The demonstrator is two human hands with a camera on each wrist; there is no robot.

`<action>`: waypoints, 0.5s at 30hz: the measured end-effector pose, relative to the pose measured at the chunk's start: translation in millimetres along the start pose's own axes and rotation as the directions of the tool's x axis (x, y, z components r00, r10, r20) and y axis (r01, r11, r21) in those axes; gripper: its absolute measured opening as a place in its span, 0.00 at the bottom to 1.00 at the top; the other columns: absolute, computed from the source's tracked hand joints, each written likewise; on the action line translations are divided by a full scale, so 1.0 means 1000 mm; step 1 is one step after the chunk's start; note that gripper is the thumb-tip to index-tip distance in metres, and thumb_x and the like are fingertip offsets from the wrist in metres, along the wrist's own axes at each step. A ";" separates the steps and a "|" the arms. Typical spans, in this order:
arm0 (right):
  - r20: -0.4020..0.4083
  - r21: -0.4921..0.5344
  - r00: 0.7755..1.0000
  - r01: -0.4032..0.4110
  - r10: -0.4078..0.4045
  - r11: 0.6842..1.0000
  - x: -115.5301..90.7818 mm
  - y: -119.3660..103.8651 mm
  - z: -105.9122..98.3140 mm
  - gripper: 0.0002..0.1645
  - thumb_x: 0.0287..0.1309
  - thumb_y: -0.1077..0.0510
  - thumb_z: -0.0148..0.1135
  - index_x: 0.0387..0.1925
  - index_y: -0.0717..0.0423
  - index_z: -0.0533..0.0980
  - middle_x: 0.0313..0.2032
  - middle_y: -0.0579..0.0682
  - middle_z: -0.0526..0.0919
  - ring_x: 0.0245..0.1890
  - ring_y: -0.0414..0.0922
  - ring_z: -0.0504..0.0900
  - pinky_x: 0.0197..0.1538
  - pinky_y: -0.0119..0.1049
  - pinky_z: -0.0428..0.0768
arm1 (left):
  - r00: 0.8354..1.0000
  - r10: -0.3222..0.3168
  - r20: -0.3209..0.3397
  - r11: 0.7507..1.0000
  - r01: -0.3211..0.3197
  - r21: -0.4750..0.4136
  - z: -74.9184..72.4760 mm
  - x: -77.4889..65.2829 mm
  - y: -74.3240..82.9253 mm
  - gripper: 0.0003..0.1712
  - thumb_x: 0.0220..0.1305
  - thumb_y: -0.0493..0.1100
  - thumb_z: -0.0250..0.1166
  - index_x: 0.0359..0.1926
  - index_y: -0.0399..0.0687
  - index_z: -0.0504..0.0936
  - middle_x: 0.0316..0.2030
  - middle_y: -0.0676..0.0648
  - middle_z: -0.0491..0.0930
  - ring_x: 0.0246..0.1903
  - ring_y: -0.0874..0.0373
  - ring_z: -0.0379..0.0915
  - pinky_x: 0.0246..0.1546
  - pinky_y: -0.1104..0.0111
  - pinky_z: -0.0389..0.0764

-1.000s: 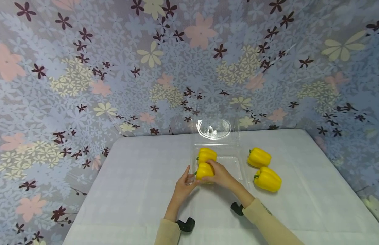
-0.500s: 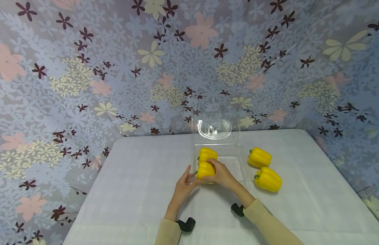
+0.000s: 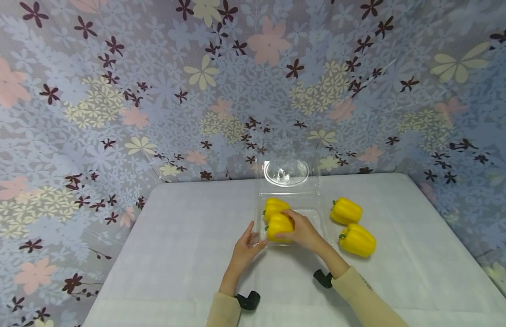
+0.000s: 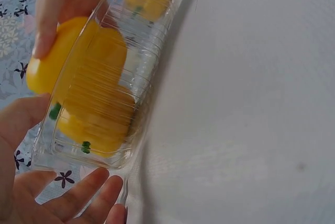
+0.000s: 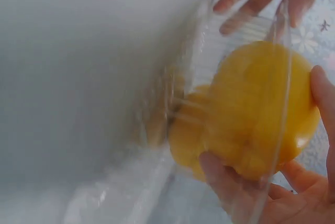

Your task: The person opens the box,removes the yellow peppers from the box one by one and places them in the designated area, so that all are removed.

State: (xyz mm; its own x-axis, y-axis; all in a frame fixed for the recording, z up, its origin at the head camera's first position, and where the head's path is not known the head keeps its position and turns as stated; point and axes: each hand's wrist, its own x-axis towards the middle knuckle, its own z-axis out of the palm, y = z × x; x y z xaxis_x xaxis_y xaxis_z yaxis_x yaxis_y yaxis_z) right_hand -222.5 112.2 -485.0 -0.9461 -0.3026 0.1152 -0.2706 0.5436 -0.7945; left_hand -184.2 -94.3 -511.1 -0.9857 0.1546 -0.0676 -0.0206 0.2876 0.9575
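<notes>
My right hand (image 3: 306, 234) grips a yellow bell pepper (image 3: 279, 227) at the front left of a clear plastic container (image 3: 314, 222). Behind it, another yellow bell pepper (image 3: 275, 208) lies in the container, green stem facing left. My left hand (image 3: 242, 250) holds the container's front left corner. In the left wrist view its thumb (image 4: 23, 116) is right at the rim, and the fingers (image 4: 94, 187) spread along the outer wall. The right wrist view, blurred, shows the held pepper (image 5: 256, 103) between thumb and fingers, partly behind the clear wall.
Two more yellow bell peppers (image 3: 346, 210) lie on the white cloth (image 3: 195, 227) right of the container. The container's clear lid (image 3: 287, 172) stands raised at the back, against the floral backdrop (image 3: 220, 91). A black camera mount sits at each wrist.
My right hand has shifted slightly to the right with the held pepper, uncovering more of the container's front left part. My left hand stays at the corner.
</notes>
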 end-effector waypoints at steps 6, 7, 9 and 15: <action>-0.007 0.011 1.000 -0.013 0.013 1.000 -0.004 0.001 -0.018 0.41 0.46 0.50 0.74 0.60 0.62 0.68 0.56 0.62 0.78 0.49 0.52 0.78 0.55 0.50 0.76 | 1.000 0.009 -0.013 1.000 -0.009 0.028 0.001 0.007 -0.014 0.46 0.59 0.50 0.67 0.73 0.44 0.54 0.58 0.33 0.73 0.55 0.41 0.74 0.56 0.51 0.75; -0.013 0.014 1.000 -0.019 0.019 1.000 -0.005 0.002 -0.022 0.41 0.46 0.50 0.74 0.60 0.61 0.68 0.55 0.62 0.78 0.48 0.51 0.78 0.54 0.49 0.77 | 1.000 0.011 -0.014 0.999 -0.011 0.031 0.001 0.007 -0.014 0.47 0.59 0.50 0.67 0.73 0.44 0.54 0.58 0.33 0.73 0.55 0.42 0.74 0.56 0.51 0.75; -0.030 0.005 0.999 -0.025 0.026 1.000 -0.006 0.003 -0.029 0.41 0.46 0.49 0.74 0.60 0.60 0.69 0.54 0.61 0.79 0.46 0.50 0.78 0.52 0.47 0.77 | 1.000 0.012 -0.016 1.000 -0.011 0.029 0.001 0.007 -0.015 0.47 0.59 0.49 0.67 0.73 0.45 0.54 0.58 0.33 0.73 0.55 0.42 0.74 0.56 0.52 0.75; -0.070 -0.004 0.996 -0.053 0.053 0.999 -0.009 0.011 -0.051 0.40 0.46 0.50 0.74 0.59 0.59 0.69 0.51 0.61 0.80 0.43 0.51 0.78 0.48 0.44 0.77 | 1.000 0.006 -0.013 1.000 -0.006 0.018 0.001 0.006 -0.015 0.46 0.60 0.47 0.67 0.73 0.46 0.54 0.58 0.33 0.73 0.56 0.41 0.74 0.56 0.51 0.75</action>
State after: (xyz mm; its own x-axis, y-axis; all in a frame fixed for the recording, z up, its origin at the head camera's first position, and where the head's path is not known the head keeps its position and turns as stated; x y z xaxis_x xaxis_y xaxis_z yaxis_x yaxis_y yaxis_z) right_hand -226.2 160.7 -464.3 -0.9692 -0.2182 0.1144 -0.2206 0.5622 -0.7970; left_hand -189.6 -96.6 -526.2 -0.9879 0.1438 -0.0583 -0.0120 0.3040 0.9526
